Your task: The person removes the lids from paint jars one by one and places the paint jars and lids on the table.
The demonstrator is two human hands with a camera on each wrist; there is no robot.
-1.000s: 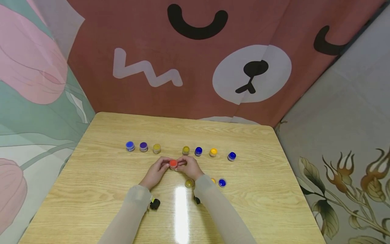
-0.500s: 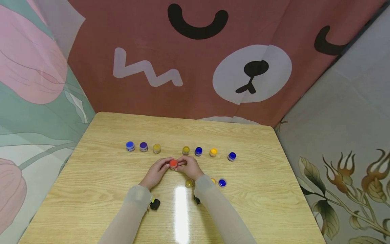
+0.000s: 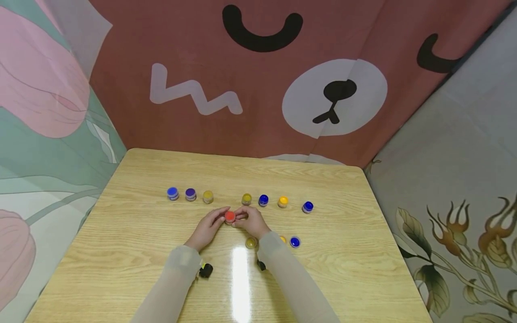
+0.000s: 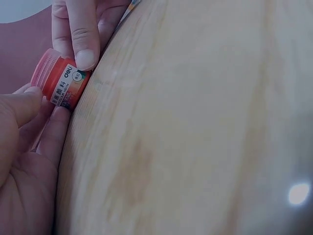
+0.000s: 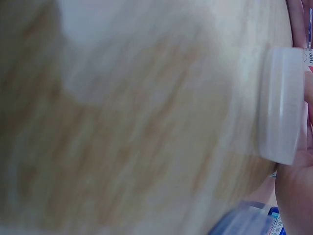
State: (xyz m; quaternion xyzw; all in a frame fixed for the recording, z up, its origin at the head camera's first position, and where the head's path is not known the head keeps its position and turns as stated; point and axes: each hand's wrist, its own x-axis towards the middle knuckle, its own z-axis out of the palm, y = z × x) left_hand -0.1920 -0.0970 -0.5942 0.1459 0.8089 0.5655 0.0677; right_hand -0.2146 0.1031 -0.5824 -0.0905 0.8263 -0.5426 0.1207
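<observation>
- Left hand (image 3: 205,229) and right hand (image 3: 253,222) pinch the same red jar (image 3: 230,217), the left at nine o'clock and the right at three; both grips are narrow, thumb and fingers against it.
- The red jar is upright between the hands, lid upward; whether its base touches the wooden table (image 3: 343,273) I cannot tell.
- Clock directions run from the red jar in the head view. Nearest beyond the fingers are an olive-yellow jar (image 3: 208,196) between ten and eleven, and an olive jar (image 3: 247,199) between one and two.
- Further towards ten stand a purple jar (image 3: 190,194) and a blue jar (image 3: 173,193).
- Towards two is a dark blue jar (image 3: 264,200); between two and three, an orange-yellow jar (image 3: 283,201); almost at three, another dark blue one (image 3: 308,207).
- Between four and five, an olive pot (image 3: 251,242) sits just beside the right sleeve (image 3: 282,264).
- That sleeve blocks most of a yellow piece (image 3: 283,239) near four, with a blue pot (image 3: 295,242) just past it.
</observation>
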